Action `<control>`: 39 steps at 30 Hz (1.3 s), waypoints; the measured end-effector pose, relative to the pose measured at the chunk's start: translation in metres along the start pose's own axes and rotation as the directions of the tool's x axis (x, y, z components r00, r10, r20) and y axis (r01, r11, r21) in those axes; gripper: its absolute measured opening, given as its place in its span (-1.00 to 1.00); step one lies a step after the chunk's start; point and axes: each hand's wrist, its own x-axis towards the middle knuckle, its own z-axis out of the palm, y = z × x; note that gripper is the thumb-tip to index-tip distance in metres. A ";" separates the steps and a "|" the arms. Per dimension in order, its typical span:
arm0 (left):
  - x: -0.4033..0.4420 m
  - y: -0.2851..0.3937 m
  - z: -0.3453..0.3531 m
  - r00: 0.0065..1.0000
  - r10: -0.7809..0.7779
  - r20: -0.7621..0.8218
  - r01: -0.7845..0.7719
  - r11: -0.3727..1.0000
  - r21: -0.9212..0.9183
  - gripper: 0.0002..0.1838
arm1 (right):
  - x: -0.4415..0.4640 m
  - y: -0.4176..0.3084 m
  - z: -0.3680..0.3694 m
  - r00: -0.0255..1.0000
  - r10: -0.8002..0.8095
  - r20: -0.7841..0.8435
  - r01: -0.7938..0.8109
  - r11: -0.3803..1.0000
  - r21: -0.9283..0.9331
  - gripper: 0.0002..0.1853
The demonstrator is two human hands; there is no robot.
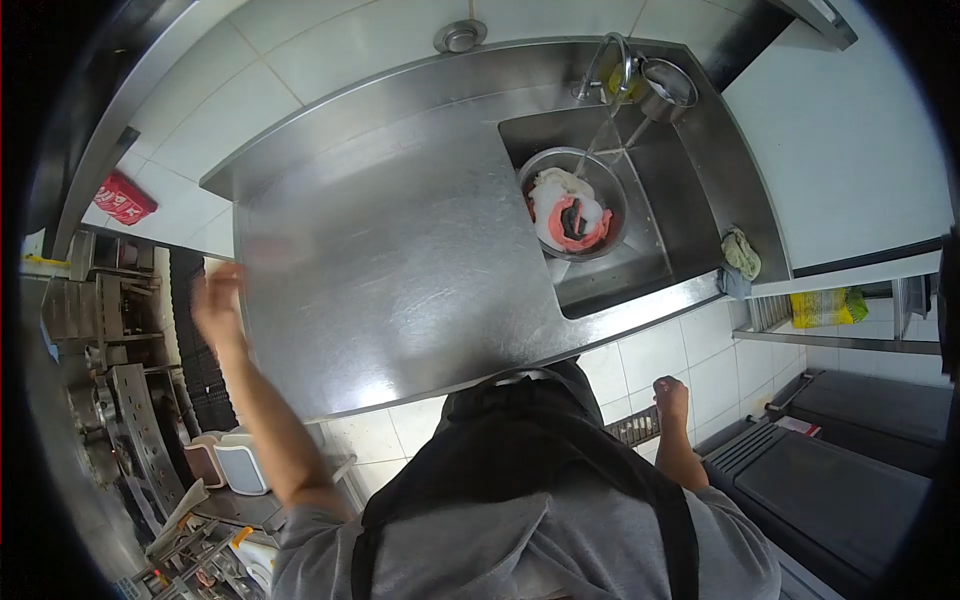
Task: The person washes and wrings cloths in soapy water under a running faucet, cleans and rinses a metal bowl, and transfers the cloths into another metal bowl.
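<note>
Left hand [217,305], loosely open by the surface's [400,250] left edge, and fisted right hand [672,397] look empty; likely heavy bowl [618,207] suits rim holds.

Here's the surface [390,260] ahead of me, sink [690,225] set into its right side. In the sink's left part sits the bowl [619,190], cloths [588,234] inside; behind it, the tap [627,58], pot [662,108] just right of that. Left hand [217,305] beside the surface's left edge, right hand [673,398] out before the sink!
</note>
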 end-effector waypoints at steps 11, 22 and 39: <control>-0.109 0.040 0.218 0.695 -0.267 0.667 0.190 0.964 0.188 -0.65 | 0.089 -0.112 -0.091 0.980 -0.192 -0.059 0.200 0.911 0.362 -0.79; -0.053 0.148 0.472 0.472 -0.251 0.845 0.552 0.831 -0.062 -0.64 | 0.268 -0.164 -0.110 0.939 -0.319 0.128 0.197 0.804 0.561 -0.75; 0.012 0.090 0.726 0.484 -0.377 0.790 0.874 0.250 -0.416 -0.76 | 0.348 -0.155 -0.114 0.870 -0.333 0.364 -0.037 0.692 0.721 -0.73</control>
